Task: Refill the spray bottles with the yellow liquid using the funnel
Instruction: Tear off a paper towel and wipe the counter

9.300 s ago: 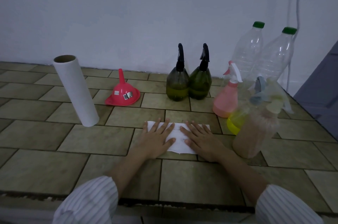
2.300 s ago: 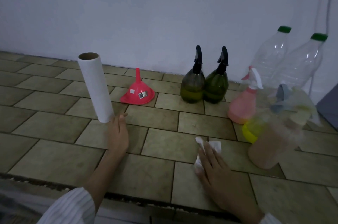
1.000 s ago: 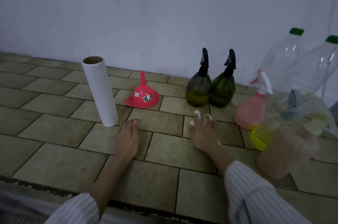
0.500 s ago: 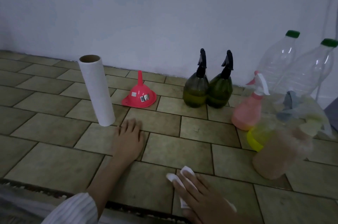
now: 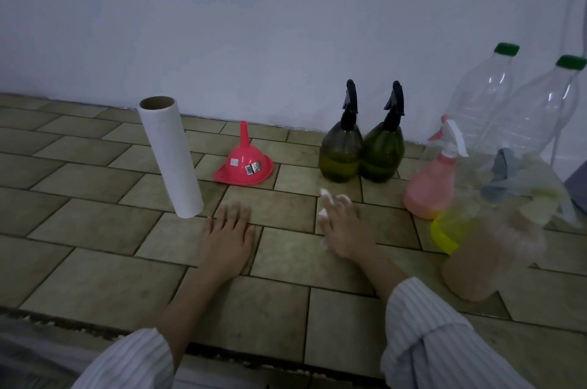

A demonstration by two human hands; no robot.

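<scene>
Near the wall, on the tiled counter [image 5: 95, 280], the pink funnel [image 5: 244, 165] stands upside down, spout pointing straight up. Two green spray bottles [image 5: 360, 153] stand to its right, touching. The left hand [image 5: 227, 237] lies flat, fingers straight, just before the funnel. The right hand [image 5: 344, 228] presses a white tissue [image 5: 324, 198] under extended fingers.

Head camera looks down, close over countertop [image 5: 95, 277].
</scene>
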